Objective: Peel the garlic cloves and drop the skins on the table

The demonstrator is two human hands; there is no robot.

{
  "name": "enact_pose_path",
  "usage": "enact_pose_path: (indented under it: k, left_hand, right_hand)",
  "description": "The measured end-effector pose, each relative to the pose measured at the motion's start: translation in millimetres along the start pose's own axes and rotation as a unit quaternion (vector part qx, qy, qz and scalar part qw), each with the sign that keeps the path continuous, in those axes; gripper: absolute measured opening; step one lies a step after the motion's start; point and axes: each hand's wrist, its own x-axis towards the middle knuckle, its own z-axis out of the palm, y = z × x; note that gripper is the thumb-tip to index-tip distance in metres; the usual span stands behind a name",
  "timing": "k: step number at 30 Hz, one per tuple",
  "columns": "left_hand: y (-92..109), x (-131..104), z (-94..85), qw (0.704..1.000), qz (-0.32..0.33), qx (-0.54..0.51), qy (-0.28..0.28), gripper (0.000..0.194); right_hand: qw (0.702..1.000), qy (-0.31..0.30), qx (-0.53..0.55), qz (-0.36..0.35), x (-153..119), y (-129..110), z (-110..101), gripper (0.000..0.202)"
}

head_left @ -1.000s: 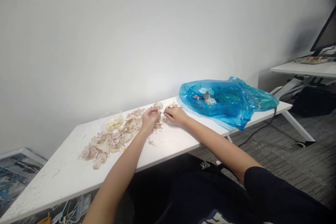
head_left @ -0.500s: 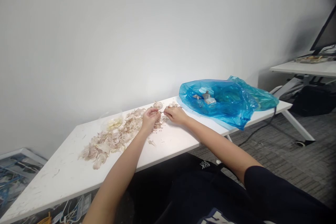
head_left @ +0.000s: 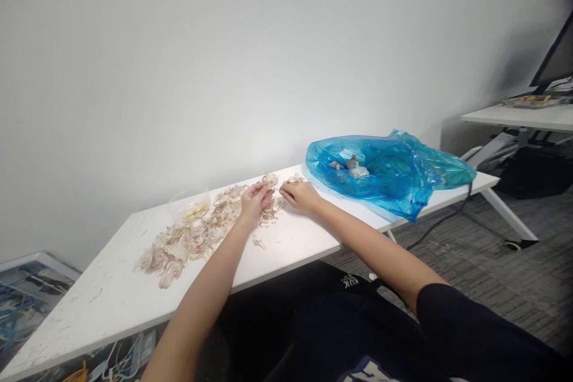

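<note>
Nearest the viewer, two bare forearms reach out over a white table [head_left: 290, 245]. The left hand [head_left: 254, 200] and the right hand [head_left: 302, 195] meet near the table's far edge, fingertips drawn together, pinching a small garlic piece [head_left: 274, 190] between them; it is too small to make out clearly. Left of the hands lies a spread of garlic skins [head_left: 192, 236], with a clear bowl [head_left: 191, 206] of peeled cloves just beyond it. Farther right, a blue plastic bag [head_left: 389, 173] holding garlic bulbs [head_left: 353, 167] rests on the table.
</note>
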Motion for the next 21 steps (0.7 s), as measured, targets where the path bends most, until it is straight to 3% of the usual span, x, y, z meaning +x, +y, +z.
enact_pose_path:
  k: [9,21]
  left_hand:
    - [3.9,-4.3,2.3,0.998,-0.045,0.008,-0.037,0.026]
    - [2.6,-2.5,1.2,0.998,-0.041,0.014,-0.036,0.024]
  right_hand:
    - [0.999,0.03,-0.006,-0.025,-1.0,-2.9,0.2,0.034]
    - [0.998,0.035,-0.024,-0.039,-1.0,-3.7,1.7,0.032]
